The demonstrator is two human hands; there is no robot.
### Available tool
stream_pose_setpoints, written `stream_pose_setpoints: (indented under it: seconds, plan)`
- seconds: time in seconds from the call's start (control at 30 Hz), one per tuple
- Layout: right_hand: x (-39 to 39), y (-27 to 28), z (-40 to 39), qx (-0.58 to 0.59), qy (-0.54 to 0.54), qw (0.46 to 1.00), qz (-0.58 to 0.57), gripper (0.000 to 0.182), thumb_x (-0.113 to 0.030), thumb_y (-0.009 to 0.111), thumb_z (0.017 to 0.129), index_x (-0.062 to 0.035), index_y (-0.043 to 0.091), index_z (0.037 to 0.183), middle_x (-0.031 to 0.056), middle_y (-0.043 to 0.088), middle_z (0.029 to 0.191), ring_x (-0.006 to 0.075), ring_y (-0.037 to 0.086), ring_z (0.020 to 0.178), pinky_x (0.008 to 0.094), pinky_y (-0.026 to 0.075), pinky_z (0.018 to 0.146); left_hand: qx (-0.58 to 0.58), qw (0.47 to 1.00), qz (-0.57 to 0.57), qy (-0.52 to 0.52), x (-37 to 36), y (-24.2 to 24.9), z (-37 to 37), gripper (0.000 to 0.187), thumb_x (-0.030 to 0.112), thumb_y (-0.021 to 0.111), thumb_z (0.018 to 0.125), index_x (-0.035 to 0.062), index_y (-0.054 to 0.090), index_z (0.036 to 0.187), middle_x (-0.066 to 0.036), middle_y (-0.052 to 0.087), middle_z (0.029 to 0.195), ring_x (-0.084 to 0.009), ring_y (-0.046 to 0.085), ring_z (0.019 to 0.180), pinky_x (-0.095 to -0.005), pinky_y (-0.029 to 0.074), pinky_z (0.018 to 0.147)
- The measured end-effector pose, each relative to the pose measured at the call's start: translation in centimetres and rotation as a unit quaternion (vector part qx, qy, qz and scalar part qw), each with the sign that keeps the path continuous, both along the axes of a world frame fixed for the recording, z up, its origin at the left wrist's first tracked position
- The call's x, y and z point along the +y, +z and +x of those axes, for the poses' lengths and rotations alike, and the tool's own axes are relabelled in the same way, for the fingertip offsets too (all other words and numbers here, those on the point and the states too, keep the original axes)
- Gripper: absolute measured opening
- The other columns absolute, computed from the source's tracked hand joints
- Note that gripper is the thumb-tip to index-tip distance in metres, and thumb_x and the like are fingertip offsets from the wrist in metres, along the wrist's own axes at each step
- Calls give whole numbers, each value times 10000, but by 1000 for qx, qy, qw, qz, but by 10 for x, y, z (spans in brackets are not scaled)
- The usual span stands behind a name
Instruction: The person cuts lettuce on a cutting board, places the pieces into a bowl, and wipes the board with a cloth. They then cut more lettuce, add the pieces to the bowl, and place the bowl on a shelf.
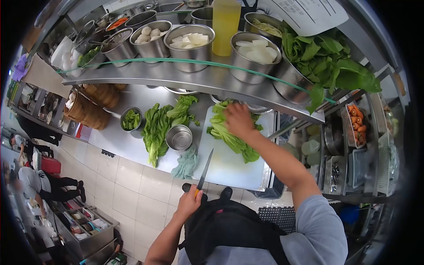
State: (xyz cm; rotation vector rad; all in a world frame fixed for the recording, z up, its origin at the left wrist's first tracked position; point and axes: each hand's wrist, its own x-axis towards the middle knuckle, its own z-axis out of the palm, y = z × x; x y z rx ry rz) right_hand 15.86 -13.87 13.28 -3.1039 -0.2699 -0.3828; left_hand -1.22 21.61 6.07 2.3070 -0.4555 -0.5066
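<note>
My left hand [190, 201] is wrapped round the orange handle of a knife [206, 170], whose blade points away from me at the near left edge of the white cutting board [212, 167]. Leafy greens [231, 135] lie across the board. On their upper part rests my right hand [238, 120], seen from the back; its fingertips are partly hidden, and whether they grip a leaf is unclear. More greens [154, 128] lie on the steel counter to the left, beside an empty metal bowl [179, 138] and a crumpled green cloth [185, 164].
A steel shelf [194, 79] with metal pots and a yellow bottle [226, 28] runs above the counter. Bamboo steamers [86, 112] and a small bowl of cut greens [131, 120] stand left. Baskets fill the right-hand rack. Two people are at the far left.
</note>
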Motion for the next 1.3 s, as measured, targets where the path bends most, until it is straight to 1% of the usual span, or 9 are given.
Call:
stream_pose_setpoints:
  seconds: [0.1,0.33,0.5,0.6,0.73,0.83,0.9,1.1,1.3]
  plan:
    - [34,-18,1,155,-6,988,-15,418,-303,747,842,-131,717,1222,105,595,1250,288,475,1301,529,343,1076,12,1000,12,-9,-5,-1,1,290,313,610,1031,74,500,1153,-255,697,758,-536,668,733,-636,519,647]
    - [19,-51,9,131,-65,989,31,381,-276,725,856,-123,706,1205,132,627,1222,338,601,1199,501,459,979,-47,988,128,-71,-25,4,23,298,328,611,1011,67,525,1126,-244,704,735,-471,708,699,-602,562,643]
    - [-15,15,-16,158,-128,943,264,414,-137,701,835,-138,649,1246,160,633,1215,383,637,1150,478,530,961,-129,970,160,-128,-56,7,76,290,319,634,992,63,566,1109,-211,712,725,-413,729,672,-545,585,620]
    - [-49,-10,-21,17,34,968,249,407,-75,672,853,-141,658,1254,150,622,1280,405,645,1115,480,540,948,-159,961,170,-149,-80,17,111,306,308,643,984,54,591,1145,-202,729,764,-399,740,699,-520,594,624]
    - [-58,2,-26,173,-80,962,194,443,-41,651,862,-144,670,1293,145,569,1411,395,636,1143,443,531,997,-150,955,191,-171,-96,20,130,344,304,640,983,44,600,1204,-204,753,852,-395,753,761,-515,598,667]
    - [-47,0,-23,225,-151,940,208,428,-62,657,844,-151,721,1258,158,503,1515,402,543,1333,467,457,1139,-136,955,192,-181,-89,22,121,353,313,632,989,47,594,1218,-207,756,871,-399,755,779,-518,598,688]
    - [-37,-13,-23,131,-63,983,111,411,-80,661,845,-145,735,1243,160,483,1539,396,415,1464,530,324,1241,-133,956,187,-181,-74,25,106,350,319,629,992,52,590,1214,-210,754,868,-403,754,780,-521,597,694]
    - [11,-45,20,75,84,993,18,348,-138,652,874,-130,757,1206,141,494,1541,392,308,1539,663,176,1254,-85,963,226,-122,-40,30,62,322,349,624,1000,66,567,1143,-219,742,821,-427,745,762,-541,589,665]
    - [33,-62,62,163,6,981,-104,313,-176,676,867,-143,776,1162,108,573,1445,360,348,1517,755,122,1225,-34,967,237,-88,-24,22,39,330,371,617,1008,68,552,1121,-229,734,809,-427,743,750,-549,587,657]
